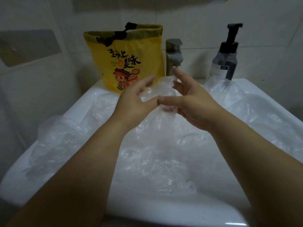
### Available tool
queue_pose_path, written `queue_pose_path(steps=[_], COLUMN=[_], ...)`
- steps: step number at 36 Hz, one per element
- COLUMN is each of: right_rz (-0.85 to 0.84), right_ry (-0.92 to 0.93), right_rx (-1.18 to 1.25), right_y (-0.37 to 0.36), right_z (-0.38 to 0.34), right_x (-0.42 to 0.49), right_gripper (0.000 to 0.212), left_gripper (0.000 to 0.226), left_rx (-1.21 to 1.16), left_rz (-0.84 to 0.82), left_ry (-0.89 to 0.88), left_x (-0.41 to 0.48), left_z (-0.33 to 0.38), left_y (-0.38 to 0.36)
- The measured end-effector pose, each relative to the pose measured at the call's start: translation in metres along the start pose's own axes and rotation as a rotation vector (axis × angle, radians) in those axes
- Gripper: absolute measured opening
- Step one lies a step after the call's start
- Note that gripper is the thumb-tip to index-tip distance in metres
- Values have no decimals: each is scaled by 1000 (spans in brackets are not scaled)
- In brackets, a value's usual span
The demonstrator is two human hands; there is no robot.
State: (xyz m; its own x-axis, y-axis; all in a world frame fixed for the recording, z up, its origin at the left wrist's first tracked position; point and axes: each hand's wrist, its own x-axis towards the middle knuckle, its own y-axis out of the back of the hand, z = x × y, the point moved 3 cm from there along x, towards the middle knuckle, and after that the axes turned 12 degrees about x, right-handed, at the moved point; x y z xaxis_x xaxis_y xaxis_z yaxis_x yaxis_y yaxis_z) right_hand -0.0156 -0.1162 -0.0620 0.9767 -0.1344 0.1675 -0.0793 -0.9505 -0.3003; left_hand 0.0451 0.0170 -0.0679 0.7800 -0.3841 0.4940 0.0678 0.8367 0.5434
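Observation:
A large sheet of clear crinkled plastic film (164, 153) is draped over a white sink (164, 208). Above the sink's middle, both hands lift a bunched part of the film (157, 91). My left hand (136, 102) holds it from the left, thumb pressed against the film and fingers loosely curled. My right hand (191, 102) holds it from the right, its thumb meeting the left thumb and the fingers spread round the bunch. The film hangs from the hands down into the basin.
A yellow printed bag (127, 61) with a black drawstring stands on the sink's back rim. A metal tap (173, 54) is right behind the hands. A dark pump bottle (224, 58) stands at the back right. Tiled walls close in behind and left.

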Motion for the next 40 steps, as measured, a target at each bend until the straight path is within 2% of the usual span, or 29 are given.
queue_pose_path(steps=[2, 5, 8, 10, 12, 14, 16, 19, 22, 25, 29, 31, 33, 35, 37, 40], right_rz=[-35, -35, 0, 24, 60, 107, 134, 101, -22, -72, -18, 41, 107, 172, 242, 298], right_ry=[-13, -14, -3, 13, 32, 61, 80, -20, -145, -227, -250, -196, -158, -131, -122, -136], right_rx=[-147, -383, -594, -747, -844, -884, -925, -831, -651, -506, -528, -471, -299, -164, -91, -71], right_y=[-2, 1, 11, 17, 19, 19, 20, 19, 9, 5, 9, 11, 14, 17, 21, 24], right_z=[4, 6, 6, 8, 9, 8, 5, 3, 4, 5, 8, 5, 1, -4, -6, -6], right_x=[-1, 0, 1, 2, 3, 3, 3, 2, 0, 0, 1, 1, 2, 3, 2, 2], right_gripper=[104, 103, 98, 93, 87, 79, 70, 49, 23, 26, 16, 20, 19, 9, 7, 9], left_gripper=[21, 24, 22, 18, 17, 17, 15, 14, 17, 17, 3, 31, 58, 66, 57, 26], left_rx=[-35, -101, -368, -546, -657, -652, -513, -460, -397, -378, -510, -590, -601, -623, -594, -529], left_rz=[-35, -7, 89, 70, 5, -26, -24, -71, -156, -192, -196, -220, -260, -328, -356, -322], left_ry=[-10, 58, 292, 386, 408, 441, 449, 413, 359, 338, 331, 349, 356, 353, 385, 421], left_x=[-1, 0, 7, 11, 11, 7, 4, 2, 0, -1, 2, 3, 4, 3, 2, 2], left_z=[3, 3, -6, -10, -9, -7, -6, -5, -3, -3, -4, -7, -10, -13, -15, -17], left_y=[-2, -1, 8, 12, 11, 9, 10, 9, 7, 7, 8, 7, 7, 6, 5, 1])
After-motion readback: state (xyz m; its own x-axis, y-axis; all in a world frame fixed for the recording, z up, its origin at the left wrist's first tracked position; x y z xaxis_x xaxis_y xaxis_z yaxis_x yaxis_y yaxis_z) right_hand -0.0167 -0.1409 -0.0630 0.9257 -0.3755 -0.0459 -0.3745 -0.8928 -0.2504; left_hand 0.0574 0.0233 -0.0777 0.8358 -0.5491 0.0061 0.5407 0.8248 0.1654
